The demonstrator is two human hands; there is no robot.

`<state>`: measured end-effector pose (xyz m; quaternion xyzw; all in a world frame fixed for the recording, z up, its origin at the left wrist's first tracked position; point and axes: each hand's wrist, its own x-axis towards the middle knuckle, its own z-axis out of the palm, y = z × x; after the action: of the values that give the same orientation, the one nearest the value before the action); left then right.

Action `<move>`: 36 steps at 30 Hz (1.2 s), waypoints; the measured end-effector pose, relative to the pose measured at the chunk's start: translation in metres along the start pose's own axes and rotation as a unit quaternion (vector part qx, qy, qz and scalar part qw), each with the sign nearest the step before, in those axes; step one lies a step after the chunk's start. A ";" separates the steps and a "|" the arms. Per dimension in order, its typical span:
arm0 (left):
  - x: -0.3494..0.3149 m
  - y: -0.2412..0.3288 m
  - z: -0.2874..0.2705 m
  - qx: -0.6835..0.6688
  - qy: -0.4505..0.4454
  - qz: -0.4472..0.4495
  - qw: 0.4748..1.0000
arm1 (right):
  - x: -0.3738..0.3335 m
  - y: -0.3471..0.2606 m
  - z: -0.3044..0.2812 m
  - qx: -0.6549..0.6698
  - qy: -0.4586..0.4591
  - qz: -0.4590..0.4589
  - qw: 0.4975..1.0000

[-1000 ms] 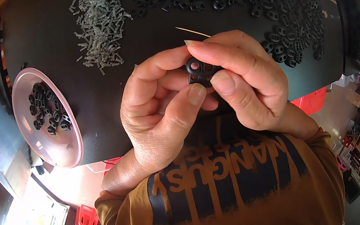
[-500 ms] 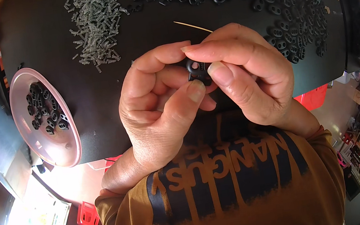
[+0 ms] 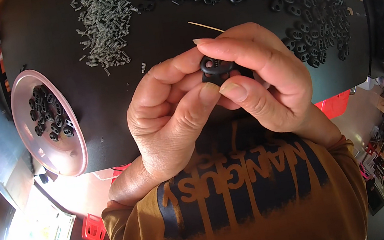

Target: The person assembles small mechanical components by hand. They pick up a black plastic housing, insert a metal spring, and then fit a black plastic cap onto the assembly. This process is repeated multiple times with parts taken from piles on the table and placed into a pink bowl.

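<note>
Both hands meet over the front part of the table around one small black plastic cord lock (image 3: 218,68) with holes through it. My left hand (image 3: 165,109) grips its left side between thumb and curled fingers. From the right, the thumb and index finger of my right hand (image 3: 269,73) close on the same piece, the two thumb tips nearly touching below it. Fingers cover part of the cord lock. A thin wooden stick (image 3: 205,26) sticks out from behind my right hand; whether that hand holds it or it lies on the table, I cannot tell.
A heap of small metal springs (image 3: 105,23) lies at the back left, with one loose spring (image 3: 143,67) near my left hand. Black cord lock parts (image 3: 302,9) spread over the back right. A pinkish plastic bowl (image 3: 66,161) holding several cord locks stands at left on the black table (image 3: 104,133).
The cord lock has turned between my fingers, showing more of its rounded top. My right thumb has moved down and left, closer to my left thumb.
</note>
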<state>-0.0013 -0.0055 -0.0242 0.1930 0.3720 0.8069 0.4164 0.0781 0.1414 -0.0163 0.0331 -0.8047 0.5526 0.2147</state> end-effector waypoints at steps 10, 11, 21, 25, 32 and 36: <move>-0.001 -0.001 0.005 0.031 0.032 0.009 0.999 | -0.003 -0.001 0.009 0.010 0.034 0.001 0.999; -0.001 -0.002 0.004 0.035 0.036 0.008 0.999 | -0.003 -0.001 0.010 0.008 0.035 0.002 0.999; -0.002 -0.005 0.000 0.039 0.024 0.011 0.999 | -0.005 0.000 0.011 -0.016 0.038 -0.006 0.999; -0.002 -0.004 0.004 0.048 0.038 0.011 0.998 | -0.005 0.005 0.009 -0.042 0.035 -0.048 0.997; 0.000 0.000 0.010 0.058 0.034 0.033 0.997 | -0.002 0.001 0.008 -0.013 0.041 -0.041 0.998; 0.000 0.001 0.008 0.062 0.022 0.045 0.997 | -0.005 -0.005 0.009 0.052 0.046 0.010 0.998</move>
<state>0.0034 -0.0021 -0.0181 0.2175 0.4215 0.8040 0.3586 0.0817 0.1303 -0.0166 0.0105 -0.7642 0.5968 0.2443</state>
